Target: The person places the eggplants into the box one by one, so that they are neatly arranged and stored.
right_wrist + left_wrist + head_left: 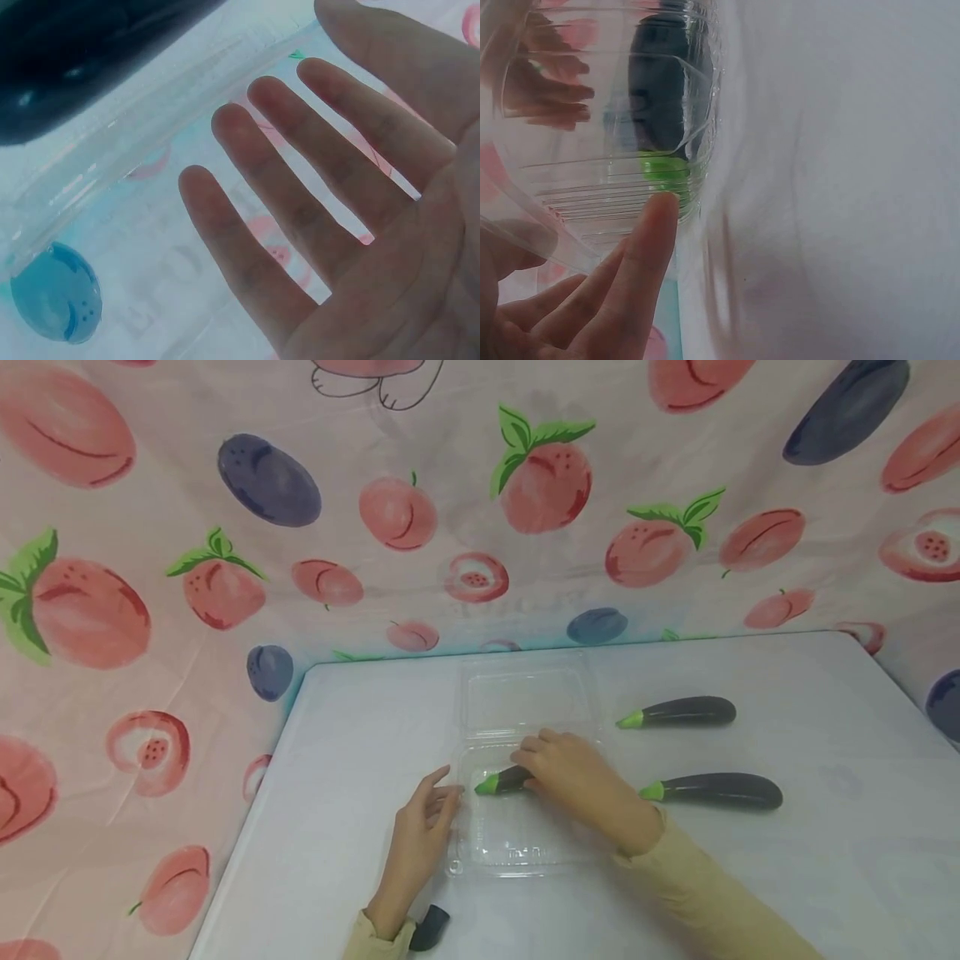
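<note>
A dark eggplant with a green stem end (487, 785) lies in the base of a clear plastic clamshell container (517, 856), whose lid is folded back. My right hand (573, 781) is over the eggplant's right part and hides it in the head view. In the right wrist view its fingers (262, 157) are straight and spread, apart from the eggplant (82, 60). My left hand (423, 827) is at the container's left side. The left wrist view shows the index fingertip (664, 206) right at the clear wall, beside the eggplant's green end (664, 169).
Two more eggplants lie on the white table to the right, one farther back (686, 712) and one nearer (720, 790). The open lid (528, 697) lies toward the back. A fruit-patterned cloth (420, 435) hangs behind and left of the table.
</note>
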A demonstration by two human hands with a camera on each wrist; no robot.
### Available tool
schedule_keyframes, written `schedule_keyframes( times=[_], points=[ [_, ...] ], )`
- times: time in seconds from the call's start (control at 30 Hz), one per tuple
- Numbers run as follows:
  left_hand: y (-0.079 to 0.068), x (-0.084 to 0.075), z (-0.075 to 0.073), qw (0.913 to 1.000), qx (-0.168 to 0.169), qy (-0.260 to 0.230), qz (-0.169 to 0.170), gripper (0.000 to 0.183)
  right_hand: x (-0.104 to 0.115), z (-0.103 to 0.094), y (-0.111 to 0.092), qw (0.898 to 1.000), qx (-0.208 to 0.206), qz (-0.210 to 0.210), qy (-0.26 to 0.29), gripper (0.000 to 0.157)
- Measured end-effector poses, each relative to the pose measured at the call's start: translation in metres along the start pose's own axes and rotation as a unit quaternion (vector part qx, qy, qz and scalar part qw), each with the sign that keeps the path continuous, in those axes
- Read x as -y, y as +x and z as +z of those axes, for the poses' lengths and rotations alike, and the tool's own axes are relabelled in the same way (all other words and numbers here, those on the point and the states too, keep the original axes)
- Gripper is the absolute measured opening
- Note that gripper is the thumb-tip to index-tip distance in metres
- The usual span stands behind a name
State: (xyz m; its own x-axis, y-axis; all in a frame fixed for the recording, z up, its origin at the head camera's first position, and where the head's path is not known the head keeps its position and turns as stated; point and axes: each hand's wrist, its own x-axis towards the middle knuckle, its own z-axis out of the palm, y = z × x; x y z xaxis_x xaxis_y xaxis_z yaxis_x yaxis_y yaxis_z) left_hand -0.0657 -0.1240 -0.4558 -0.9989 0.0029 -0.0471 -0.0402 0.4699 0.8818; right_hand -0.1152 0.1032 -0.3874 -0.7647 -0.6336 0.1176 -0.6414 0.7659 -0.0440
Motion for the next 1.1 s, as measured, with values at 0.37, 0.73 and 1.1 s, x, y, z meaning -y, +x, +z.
schedule_keyframes(
  times=[0.37, 0.73, 1.1],
  points=[
    [0.000, 0.001, 0.000, 1.0000, -0.005, 0.001, 0.001, 0.046, -0.010, -0.005, -0.009, 1.000, -0.020, -0.001, -0.004, 0.033],
    [0.000, 0.002, 0.000, 1.0000, -0.005, 0.002, 0.002, 0.046, -0.022, -0.011, -0.023, 0.999, -0.039, -0.001, -0.002, 0.036],
    [0.001, 0.003, 0.001, 1.0000, -0.007, 0.003, 0.006, 0.046, -0.031, -0.010, -0.036, 0.999, -0.023, 0.028, 0.004, 0.037]
  ],
)
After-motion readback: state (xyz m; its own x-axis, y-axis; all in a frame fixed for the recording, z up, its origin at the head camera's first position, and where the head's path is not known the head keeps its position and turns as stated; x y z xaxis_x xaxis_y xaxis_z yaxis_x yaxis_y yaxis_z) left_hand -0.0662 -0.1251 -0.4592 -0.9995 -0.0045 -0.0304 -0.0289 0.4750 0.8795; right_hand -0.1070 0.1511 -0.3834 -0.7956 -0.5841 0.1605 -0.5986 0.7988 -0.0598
